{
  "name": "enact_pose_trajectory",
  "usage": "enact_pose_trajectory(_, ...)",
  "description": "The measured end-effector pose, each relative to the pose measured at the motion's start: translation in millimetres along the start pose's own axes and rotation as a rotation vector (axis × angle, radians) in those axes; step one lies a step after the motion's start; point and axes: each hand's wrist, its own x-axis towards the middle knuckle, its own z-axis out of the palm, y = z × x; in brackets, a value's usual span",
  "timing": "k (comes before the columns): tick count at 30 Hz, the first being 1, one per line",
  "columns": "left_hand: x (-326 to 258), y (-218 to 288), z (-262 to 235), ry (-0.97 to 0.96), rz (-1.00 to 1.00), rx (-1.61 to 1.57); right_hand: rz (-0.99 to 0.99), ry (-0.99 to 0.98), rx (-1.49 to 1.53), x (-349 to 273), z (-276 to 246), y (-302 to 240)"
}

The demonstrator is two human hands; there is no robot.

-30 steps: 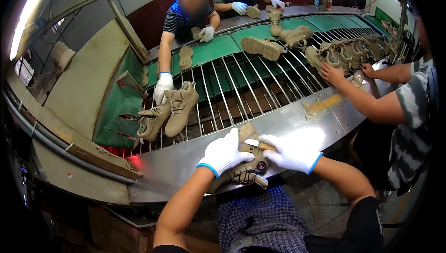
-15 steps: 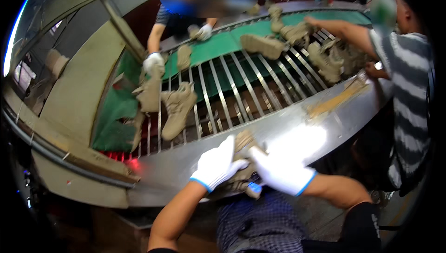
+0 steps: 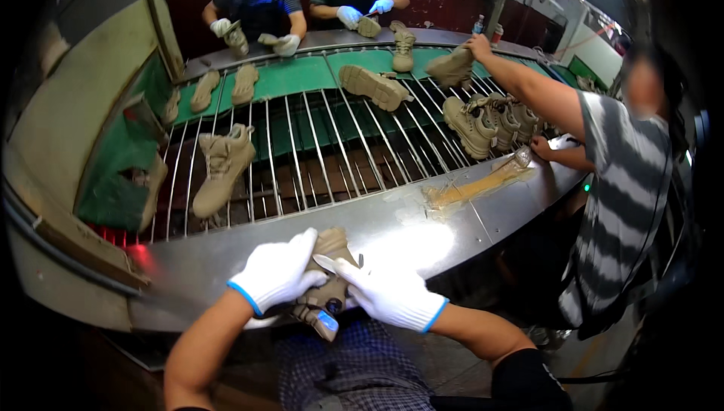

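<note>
A tan hiking shoe (image 3: 332, 245) with a round black dial (image 3: 334, 305) lies in the person's gloved hands over the near edge of the metal bench (image 3: 204, 279), toe pointing to the far side. The work on it looks unfinished, since both hands are on it; how much is done cannot be told, as the gloves cover much of its sides and its underside is hidden. The left hand (image 3: 279, 273) grips the shoe from its left, fingers along the side and thumb over the top. The right hand (image 3: 394, 292) lies against its right side, fingers bent and directed across the upper; whether they pinch anything is unclear. The left forearm rises from the lower left and the right one slants in from the lower right, so the gloves nearly meet. Beyond, on the slatted conveyor (image 3: 295, 151), a tan boot (image 3: 225, 170) lies to the left, apparently yet to be handled, while several boots (image 3: 469, 128) stand in a row to the right, seemingly further along with soles on. Loose soles (image 3: 245, 83) rest on the far green belt (image 3: 302, 75), presumably left to be used.
</note>
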Motion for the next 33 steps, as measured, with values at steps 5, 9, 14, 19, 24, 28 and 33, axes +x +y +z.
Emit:
enact_pose_trajectory(5, -4, -2, -8, 0.013, 0.000, 0.031, -0.029, 0.032, 0.099, 8, -13, -10)
enact_pose_trajectory(9, -33, -40, -10, 0.243, -0.039, -0.286, -0.079, 0.018, 0.283, -1, -26, -3)
enact_pose_trajectory(14, -60, -56, 5, 0.100, -0.283, -0.459, -0.077, 0.054, 0.198, 16, -37, -38)
enact_pose_trajectory(19, -72, -54, 25, 0.220, -0.140, -0.487, -0.064, 0.154, 0.047, 24, -18, -51)
enact_pose_trajectory(24, -70, -50, 26, 0.301, -0.031, -0.432, -0.082, 0.062, -0.196, 19, 19, -50)
enact_pose_trajectory(28, -65, -48, 17, 0.216, -0.098, -0.413, -0.233, -0.050, -0.325, 26, -1, -40)
enact_pose_trajectory(33, -68, -60, 18, 0.175, 0.029, -0.325, -0.300, -0.412, -0.195, 23, -17, -46)
